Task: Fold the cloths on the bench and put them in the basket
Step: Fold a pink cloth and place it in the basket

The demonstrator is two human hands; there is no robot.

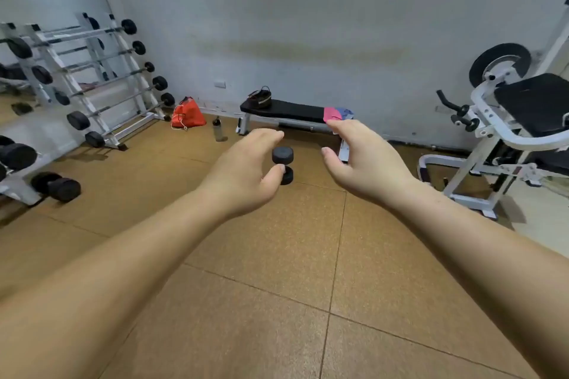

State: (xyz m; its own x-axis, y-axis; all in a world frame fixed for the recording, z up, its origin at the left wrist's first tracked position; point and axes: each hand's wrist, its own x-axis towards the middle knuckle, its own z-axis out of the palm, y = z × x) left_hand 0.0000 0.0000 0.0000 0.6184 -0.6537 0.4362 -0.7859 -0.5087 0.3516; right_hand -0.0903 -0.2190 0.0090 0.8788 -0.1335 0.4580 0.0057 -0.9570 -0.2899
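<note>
Empty hands stretch toward the far bench, the task not yet started

The left hand point(246, 169) is relaxed and holds nothing. Beyond it the dark basket point(260, 98) sits on the left end of the bench point(292, 111). The pink and blue cloths point(332, 113) lie at its right end, apart from the basket. The right hand point(363, 160) is likewise loose and empty, probably raised for the approach.

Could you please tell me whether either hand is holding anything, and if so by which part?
Nothing is held: the left hand and right hand reach forward open and bare; the dumbbell lies on the floor beyond them.
</note>
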